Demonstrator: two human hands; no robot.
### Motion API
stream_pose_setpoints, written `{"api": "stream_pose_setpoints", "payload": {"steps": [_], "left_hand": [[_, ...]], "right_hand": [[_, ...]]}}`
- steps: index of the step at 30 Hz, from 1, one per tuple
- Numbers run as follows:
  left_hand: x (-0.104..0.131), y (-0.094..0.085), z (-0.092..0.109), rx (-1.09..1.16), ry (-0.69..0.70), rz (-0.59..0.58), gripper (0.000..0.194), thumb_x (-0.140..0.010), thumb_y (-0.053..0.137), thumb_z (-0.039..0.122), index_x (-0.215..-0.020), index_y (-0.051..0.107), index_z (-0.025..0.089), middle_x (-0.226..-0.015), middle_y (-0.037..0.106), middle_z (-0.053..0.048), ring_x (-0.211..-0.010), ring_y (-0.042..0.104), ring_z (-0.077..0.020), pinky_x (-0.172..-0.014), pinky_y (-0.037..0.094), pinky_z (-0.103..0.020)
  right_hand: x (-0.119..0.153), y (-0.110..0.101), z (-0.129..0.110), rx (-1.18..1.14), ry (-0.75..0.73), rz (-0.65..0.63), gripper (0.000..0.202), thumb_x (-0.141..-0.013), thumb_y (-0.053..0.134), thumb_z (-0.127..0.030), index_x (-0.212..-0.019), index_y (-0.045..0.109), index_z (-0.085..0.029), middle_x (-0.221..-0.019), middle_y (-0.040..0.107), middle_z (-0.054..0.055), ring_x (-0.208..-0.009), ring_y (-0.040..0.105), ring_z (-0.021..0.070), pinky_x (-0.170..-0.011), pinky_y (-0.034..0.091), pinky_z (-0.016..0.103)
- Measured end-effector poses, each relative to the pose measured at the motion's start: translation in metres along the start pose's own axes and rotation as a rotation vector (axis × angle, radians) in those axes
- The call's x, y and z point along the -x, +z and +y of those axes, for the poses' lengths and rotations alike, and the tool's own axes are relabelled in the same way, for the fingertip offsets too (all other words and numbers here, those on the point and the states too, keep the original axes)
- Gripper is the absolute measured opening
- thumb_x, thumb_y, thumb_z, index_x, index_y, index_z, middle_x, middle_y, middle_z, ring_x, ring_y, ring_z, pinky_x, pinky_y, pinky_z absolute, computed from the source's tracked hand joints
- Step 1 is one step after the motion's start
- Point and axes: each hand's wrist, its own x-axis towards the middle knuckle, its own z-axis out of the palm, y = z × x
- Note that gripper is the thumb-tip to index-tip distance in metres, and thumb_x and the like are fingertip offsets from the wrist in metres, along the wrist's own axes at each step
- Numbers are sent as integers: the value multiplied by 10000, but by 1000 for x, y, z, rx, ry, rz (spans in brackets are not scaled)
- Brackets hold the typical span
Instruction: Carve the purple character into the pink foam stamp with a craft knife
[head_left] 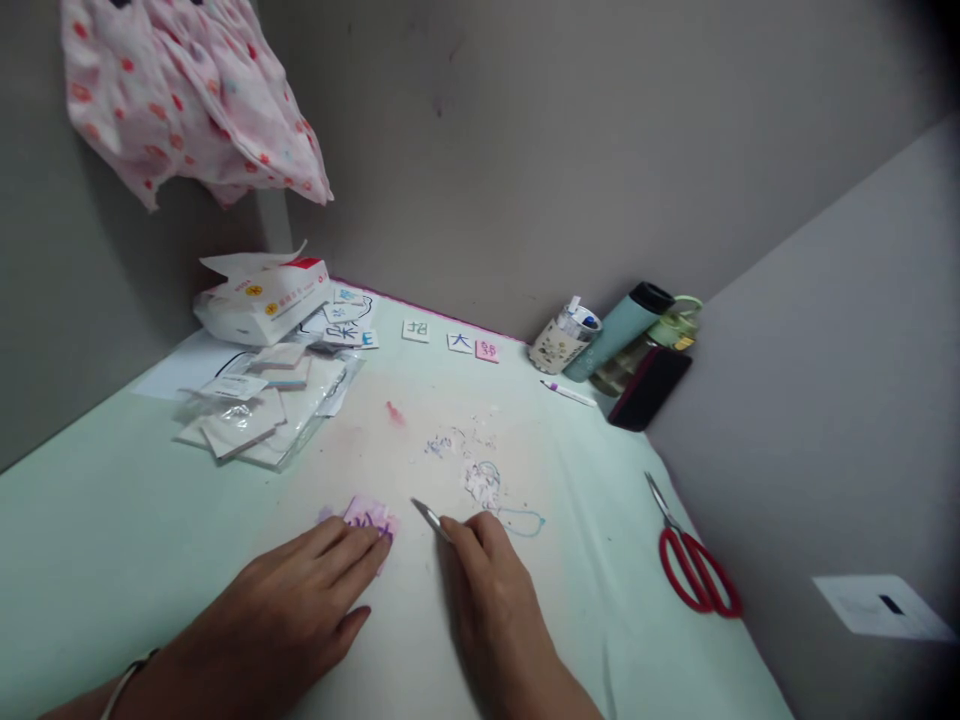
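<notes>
The left hand [300, 590] presses flat on the pink paper piece [369, 520]. Just right of that paper, the right hand [491, 575] pinches a slim blade [429, 515] — tip angled toward it.

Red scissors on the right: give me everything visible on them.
The scissors lie flat on the pale green table, near its right edge by the grey wall. Two red loop handles, plastic by the look, point toward the person; the thin metal blades are closed and point away, toward the back corner. Nothing touches them; the right hand is well to their left.
</notes>
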Motion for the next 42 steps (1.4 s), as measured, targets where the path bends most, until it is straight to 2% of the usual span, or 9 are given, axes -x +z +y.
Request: {"api": "stream_pose_setpoints", "payload": {"steps": [6,11,15,18,21,26,32,38,42], "left_hand": [[1,0,-4,41,19,-55,427,-991,421,86,-1362,610,179,-1267,751,-71,-1149,647,-289,-964,502,-423],[-14,-14,-3,166,118,1,403,-975,417,24,-1257,649,194,-1132,775,-57,-1049,694,-244,-910,559,-378],[-24,-24,-4,260,212,5,403,-972,420,7,-1243,658,186,-1087,778,-53,-990,716,-205,-838,596,-301],[-24,-27,-6,279,233,-14,401,-986,441,21,-1284,653,187,-1162,774,-57,-1066,712,-191,-933,590,-282],[-21,-28,-7,261,229,2,411,-983,440,20,-1283,658,196,-1195,779,-49,-1109,714,-180,-1005,572,-281],[-21,-30,-5,210,242,11,435,-960,425,13,-1283,652,195,-1208,788,-38,-1121,729,-182,-989,586,-276],[-19,-30,-5,198,240,-29,461,-940,441,-1,-1315,633,186,-1201,783,-48,-1085,727,-183,-979,588,-276],[-19,-29,-5,163,263,4,421,-975,426,18,-1305,641,165,-1201,783,-62,-1097,731,-193,-976,589,-292],[-18,-28,-4,131,267,14,410,-980,430,26,-1303,645,161,-1209,787,-65,-1107,737,-203,-991,589,-310]], "right_hand": [[-13,-8,-5,-317,202,86,259,-1038,429,-154,-1182,635,-212,-941,612,53,-793,622,180,-701,512,297],[-17,-9,-13,-383,306,-68,185,-925,622,-133,-1090,651,-211,-938,634,35,-827,600,188,-744,475,299],[-22,-8,-20,-264,392,-193,145,-866,720,-103,-819,624,-201,-817,595,-4,-735,552,160,-664,390,274],[-30,-10,-22,-232,432,-231,229,-851,748,-88,-724,589,-193,-772,585,-18,-713,542,145,-652,365,263],[-34,-12,-21,-250,396,-223,242,-860,718,-53,-704,590,-187,-774,578,-26,-718,547,132,-661,366,251],[-32,-5,-19,-179,249,-209,189,-878,634,-63,-738,620,-190,-785,549,-25,-660,499,118,-627,333,255],[-33,-10,-10,-201,352,-114,203,-878,589,-59,-732,643,-190,-753,586,-9,-695,535,145,-641,364,266],[-36,-22,-16,-270,307,-238,154,-856,760,-103,-749,701,-196,-835,628,-15,-754,601,133,-679,414,246],[-38,-18,-20,-177,225,-260,198,-883,718,-44,-753,673,-186,-815,594,-27,-731,575,117,-665,386,238]]}}
